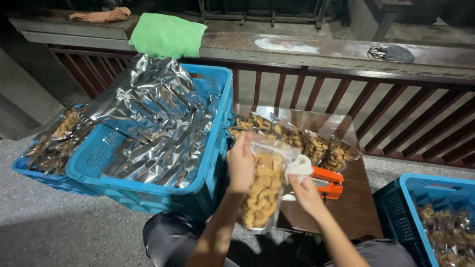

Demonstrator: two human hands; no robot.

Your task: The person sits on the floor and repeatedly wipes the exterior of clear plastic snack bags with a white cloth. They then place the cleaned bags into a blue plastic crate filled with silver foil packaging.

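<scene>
While the left hand [241, 165] grips the upper left edge of a clear bag of golden snacks [261, 190], the right hand [305, 192] pinches the bag's crumpled top corner between thumb and fingers; both hands are closed on the bag, which hangs upright over the near edge of the small brown bench [356, 198], above the person's lap.

Further back on the bench lies a row of filled snack bags [302, 141], overlapping one another; about five show, though the exact count is hard to tell. One orange hand sealer [327, 182] rests on the bench just behind the right hand, partly hidden by it.

Three blue crates are in view. The large one [208, 163], just left of the bench, is heaped with silver foil bags [153, 118], too many and too tangled to count. A second crate [34, 168] at far left holds more filled bags. A third crate [396, 202] at right, cut off by the picture's edge, also holds snack bags.

Behind everything runs a red railing [346, 94] with a worn ledge, on which one green cloth [167, 34], one orange cloth [101, 15] and one dark face mask [393, 53] lie well apart.
</scene>
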